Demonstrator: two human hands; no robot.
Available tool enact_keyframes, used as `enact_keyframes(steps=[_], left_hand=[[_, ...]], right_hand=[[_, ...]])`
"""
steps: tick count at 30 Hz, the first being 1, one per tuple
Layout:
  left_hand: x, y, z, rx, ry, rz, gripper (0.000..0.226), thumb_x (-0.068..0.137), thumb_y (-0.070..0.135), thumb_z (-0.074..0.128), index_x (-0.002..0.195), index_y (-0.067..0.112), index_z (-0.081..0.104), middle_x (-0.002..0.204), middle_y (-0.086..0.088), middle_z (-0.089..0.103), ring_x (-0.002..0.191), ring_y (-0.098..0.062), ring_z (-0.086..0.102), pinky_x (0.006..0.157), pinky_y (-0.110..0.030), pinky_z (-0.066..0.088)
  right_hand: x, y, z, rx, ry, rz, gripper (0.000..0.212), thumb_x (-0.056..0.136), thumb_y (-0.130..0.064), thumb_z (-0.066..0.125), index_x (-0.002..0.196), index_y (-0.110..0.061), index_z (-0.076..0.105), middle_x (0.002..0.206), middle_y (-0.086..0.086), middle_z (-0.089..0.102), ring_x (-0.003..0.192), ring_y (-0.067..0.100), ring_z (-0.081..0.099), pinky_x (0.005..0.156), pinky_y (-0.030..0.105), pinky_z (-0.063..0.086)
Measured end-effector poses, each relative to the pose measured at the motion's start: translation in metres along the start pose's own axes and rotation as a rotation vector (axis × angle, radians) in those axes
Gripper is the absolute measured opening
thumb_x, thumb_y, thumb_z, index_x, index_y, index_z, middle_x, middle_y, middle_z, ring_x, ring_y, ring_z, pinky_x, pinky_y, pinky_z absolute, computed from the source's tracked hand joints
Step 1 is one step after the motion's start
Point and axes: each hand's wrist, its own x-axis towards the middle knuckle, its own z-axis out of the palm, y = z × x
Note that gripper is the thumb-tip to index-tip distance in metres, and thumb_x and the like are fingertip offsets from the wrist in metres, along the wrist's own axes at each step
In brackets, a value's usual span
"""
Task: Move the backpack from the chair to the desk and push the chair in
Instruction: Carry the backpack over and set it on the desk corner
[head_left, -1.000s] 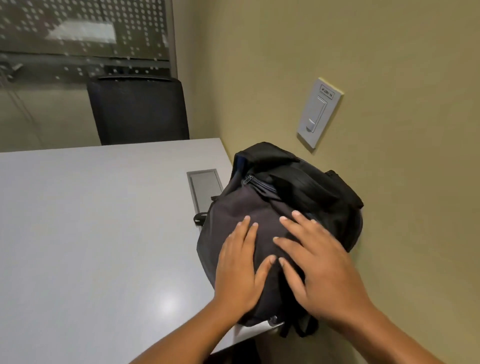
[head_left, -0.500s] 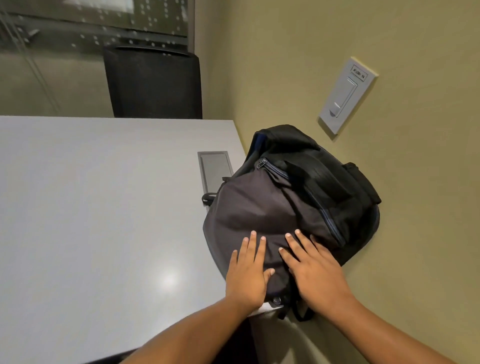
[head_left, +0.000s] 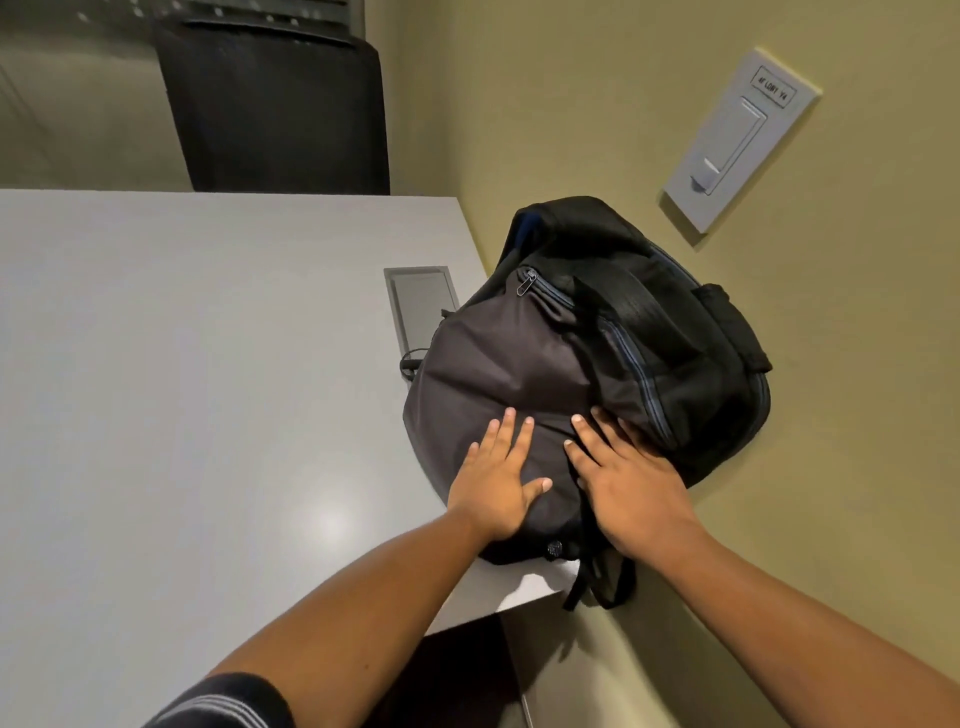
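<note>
Black backpack (head_left: 582, 364) lying on grey tabletop (head_left: 182, 389) at right near corner, pressed against wall (head_left: 571, 104), straps hanging over near edge. Left hand (head_left: 498, 486) and right hand (head_left: 631, 486) flat on fabric, fingers (head_left: 506, 423) spread open, gripping nothing. Wide bare surface to left. Recessed panel (head_left: 418, 301) just beside bag. Dark chair (head_left: 275, 114) beyond far edge.

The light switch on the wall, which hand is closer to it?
Right. The right hand lies flat on the backpack on the wall side, below the light switch. The left hand lies flat beside it, toward the open desk, farther from the switch.
</note>
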Motion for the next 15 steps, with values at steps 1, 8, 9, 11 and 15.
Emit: enact_keyframes(steps=[1,8,9,11,15], left_hand=[[0.003,-0.002,-0.003,0.010,0.002,0.005,0.078,0.095,0.058,0.038,0.153,0.029,-0.006,0.163,0.000,-0.014,0.149,-0.022,-0.007,0.118,-0.045,0.006],[-0.010,-0.009,-0.014,0.094,0.058,0.030,0.075,0.097,0.055,0.037,0.154,0.023,0.001,0.164,-0.004,-0.008,0.150,-0.024,-0.004,0.120,-0.041,0.008],[-0.016,-0.010,-0.015,0.092,0.069,0.029,0.074,0.097,0.054,0.035,0.154,0.021,0.001,0.164,-0.004,-0.008,0.150,-0.023,-0.004,0.120,-0.040,0.007],[-0.029,-0.011,-0.015,0.026,0.109,0.016,0.071,0.099,0.053,0.033,0.154,0.019,0.004,0.164,-0.001,-0.005,0.150,-0.019,-0.004,0.121,-0.036,0.006],[-0.064,-0.009,-0.010,-0.019,0.186,0.000,0.071,0.097,0.058,0.022,0.154,0.021,0.005,0.164,0.003,-0.002,0.147,-0.010,-0.008,0.121,-0.034,0.008]], right_hand=[[0.004,-0.001,-0.001,-0.005,0.006,0.000,0.051,0.102,-0.032,0.023,0.152,-0.023,0.025,0.165,-0.001,0.006,0.152,0.017,-0.002,0.122,0.036,0.010],[0.008,-0.013,-0.002,-0.019,0.043,0.037,0.050,0.100,-0.033,0.026,0.148,-0.022,0.035,0.163,0.002,0.016,0.152,0.021,0.005,0.120,0.036,0.002],[0.007,-0.015,-0.001,-0.029,0.046,0.033,0.050,0.100,-0.031,0.028,0.147,-0.021,0.038,0.163,0.004,0.019,0.151,0.023,0.008,0.120,0.037,0.004],[0.005,-0.023,0.002,-0.038,0.054,0.039,0.049,0.098,-0.027,0.030,0.144,-0.017,0.044,0.160,0.006,0.028,0.150,0.025,0.016,0.120,0.040,0.011],[0.001,-0.047,0.006,0.004,0.100,0.049,0.055,0.091,-0.026,0.028,0.140,-0.011,0.049,0.153,0.008,0.040,0.146,0.026,0.028,0.119,0.041,0.013]])
